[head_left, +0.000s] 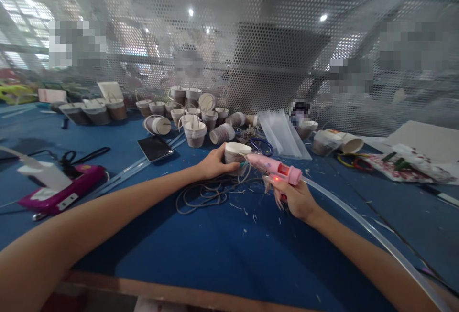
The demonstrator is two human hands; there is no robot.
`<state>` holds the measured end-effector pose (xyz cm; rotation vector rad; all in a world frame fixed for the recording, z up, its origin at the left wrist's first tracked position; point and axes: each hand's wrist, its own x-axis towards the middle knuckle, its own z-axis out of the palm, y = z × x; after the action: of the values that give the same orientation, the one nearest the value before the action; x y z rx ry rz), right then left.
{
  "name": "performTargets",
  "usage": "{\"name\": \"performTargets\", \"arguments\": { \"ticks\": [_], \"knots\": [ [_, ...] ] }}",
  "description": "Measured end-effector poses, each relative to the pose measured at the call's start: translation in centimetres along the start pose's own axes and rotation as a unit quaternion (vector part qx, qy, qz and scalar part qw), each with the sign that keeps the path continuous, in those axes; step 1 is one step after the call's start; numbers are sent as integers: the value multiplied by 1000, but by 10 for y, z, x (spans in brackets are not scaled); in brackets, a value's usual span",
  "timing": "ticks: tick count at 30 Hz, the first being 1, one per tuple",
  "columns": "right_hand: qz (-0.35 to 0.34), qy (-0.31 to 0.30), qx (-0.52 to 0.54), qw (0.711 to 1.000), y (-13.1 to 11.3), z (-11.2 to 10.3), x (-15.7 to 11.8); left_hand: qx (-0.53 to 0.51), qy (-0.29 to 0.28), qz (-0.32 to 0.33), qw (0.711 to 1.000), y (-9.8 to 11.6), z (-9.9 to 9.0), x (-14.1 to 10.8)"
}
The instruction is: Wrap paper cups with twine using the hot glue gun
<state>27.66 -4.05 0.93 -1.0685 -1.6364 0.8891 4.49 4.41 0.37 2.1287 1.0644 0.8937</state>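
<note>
The far fingers of the left hand [217, 163] are hidden behind a white-rimmed cup wrapped in grey cord [237, 148], whose inside barely shows. The right hand [300, 201] covers most of the grip of a pink plastic glue gun [267, 163]; whether its nozzle touches the cup cannot be told. The clear, round glue stick [358, 216] runs out at the bottom right. Both forearms are cut off too. Farther back, clustered grey-and-white cups [195, 134] overlap, partly hiding one another. Shapes behind the grey perforated metal screen [222, 30] are blurred. Tiny pale scraps [245, 231] are too small to identify.
</note>
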Motion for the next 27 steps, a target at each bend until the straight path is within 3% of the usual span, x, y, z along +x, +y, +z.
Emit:
{"name": "performTargets", "arguments": {
  "ticks": [9, 20, 27],
  "knots": [
    [20, -2, 11, 1000, -1, -3, -1, -23, 1, -13, 1000, -2, 1, 2],
    [-13, 19, -30, 999, 1, -7, 0, -26, 5, -7, 1000, -6, 0, 2],
    [23, 26, -16, 999, -1, -6, 0, -28, 8, -10, 1000, -6, -1, 2]
  ]
}}
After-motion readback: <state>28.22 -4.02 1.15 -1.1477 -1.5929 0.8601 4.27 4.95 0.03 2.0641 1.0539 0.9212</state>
